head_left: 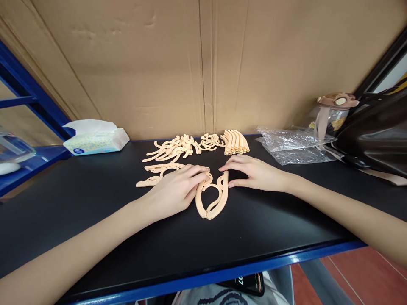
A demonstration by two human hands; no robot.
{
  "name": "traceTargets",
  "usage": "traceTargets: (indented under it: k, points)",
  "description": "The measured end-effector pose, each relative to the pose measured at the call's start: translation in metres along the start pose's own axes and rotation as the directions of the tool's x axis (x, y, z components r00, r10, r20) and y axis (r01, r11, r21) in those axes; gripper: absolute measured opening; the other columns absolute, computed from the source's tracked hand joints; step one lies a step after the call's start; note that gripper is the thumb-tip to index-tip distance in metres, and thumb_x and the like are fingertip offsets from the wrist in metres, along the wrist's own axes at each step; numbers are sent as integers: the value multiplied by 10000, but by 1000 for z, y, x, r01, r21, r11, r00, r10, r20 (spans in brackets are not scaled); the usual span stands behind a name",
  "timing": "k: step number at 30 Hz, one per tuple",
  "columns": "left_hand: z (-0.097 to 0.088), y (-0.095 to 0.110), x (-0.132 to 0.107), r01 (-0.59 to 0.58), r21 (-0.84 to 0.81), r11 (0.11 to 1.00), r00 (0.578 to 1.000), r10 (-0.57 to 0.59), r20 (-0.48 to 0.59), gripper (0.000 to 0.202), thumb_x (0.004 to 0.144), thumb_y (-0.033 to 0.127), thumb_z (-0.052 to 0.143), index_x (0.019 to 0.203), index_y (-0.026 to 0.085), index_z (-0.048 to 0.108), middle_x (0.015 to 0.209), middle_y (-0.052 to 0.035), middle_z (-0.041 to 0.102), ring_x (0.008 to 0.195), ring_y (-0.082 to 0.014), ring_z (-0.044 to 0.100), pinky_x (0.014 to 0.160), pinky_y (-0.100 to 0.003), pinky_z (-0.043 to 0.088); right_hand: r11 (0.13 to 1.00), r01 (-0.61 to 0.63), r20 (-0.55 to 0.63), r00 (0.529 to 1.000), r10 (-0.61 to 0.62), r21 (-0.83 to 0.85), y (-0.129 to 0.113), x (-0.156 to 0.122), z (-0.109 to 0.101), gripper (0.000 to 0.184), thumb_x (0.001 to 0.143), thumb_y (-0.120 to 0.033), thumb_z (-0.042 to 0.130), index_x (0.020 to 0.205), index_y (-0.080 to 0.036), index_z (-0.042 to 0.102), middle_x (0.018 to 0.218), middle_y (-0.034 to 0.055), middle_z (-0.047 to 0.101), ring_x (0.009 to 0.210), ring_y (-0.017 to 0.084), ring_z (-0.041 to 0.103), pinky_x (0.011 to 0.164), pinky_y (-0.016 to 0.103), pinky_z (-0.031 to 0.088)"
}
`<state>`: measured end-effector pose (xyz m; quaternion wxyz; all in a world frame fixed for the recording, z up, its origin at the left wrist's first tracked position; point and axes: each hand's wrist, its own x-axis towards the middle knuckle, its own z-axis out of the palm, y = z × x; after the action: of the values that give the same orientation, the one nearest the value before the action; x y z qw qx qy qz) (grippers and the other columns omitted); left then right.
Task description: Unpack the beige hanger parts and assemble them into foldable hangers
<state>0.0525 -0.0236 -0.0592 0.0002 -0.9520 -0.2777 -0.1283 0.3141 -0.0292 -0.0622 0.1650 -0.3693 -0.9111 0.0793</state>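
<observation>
Smooth plstc hanger (224, 198), glossy crinkly plstc bag (282, 146), cardbd backing (133, 76)

Left hand (179, 186), right hand (246, 171) bare. Left forearm (85, 245), right forearm (343, 207) slim, also bare. Pale grey clothing (190, 297) at lap, bold dark print, partly cut off.

On the black tabletop (254, 228) lie cream curved pieces (235, 142), a tissue pack (95, 142) and crumpled clear plastic (286, 146).
</observation>
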Motion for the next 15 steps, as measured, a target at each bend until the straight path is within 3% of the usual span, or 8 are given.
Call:
traceTargets:
  k: [6, 10, 15]
  points:
    - [-6, -1, 0, -42, 71, 997, 999, 39, 35, 318, 891, 213, 417, 1143, 233, 609, 1266, -27, 600, 1132, -223, 548, 972, -404, 415, 999, -36, -68, 997, 36, 0, 1, 0, 3, 410, 846, -418, 595, 1206, -222, 567, 969, 45, 626, 931, 193, 577, 846, 369, 457]
    - [-8, 6, 0, -66, 102, 993, 997, 61, 44, 283, 894, 280, 453, 1128, 238, 605, 1214, -36, 598, 1066, -229, 548, 911, -388, 423, 996, -91, -88, 992, 92, 19, 0, 1, 5, 398, 865, -246, 550, 1261, -221, 520, 852, 8, 625, 818, 154, 580, 770, 319, 466]
    - [-4, 8, 2, -55, 131, 990, 998, 49, 42, 311, 923, 445, 437, 1054, 232, 622, 1063, -57, 594, 950, -226, 550, 826, -378, 419, 996, -83, -96, 992, 86, 40, -4, 2, 5, 405, 848, -114, 463, 1242, -191, 522, 875, 11, 654, 820, 146, 586, 783, 316, 467]
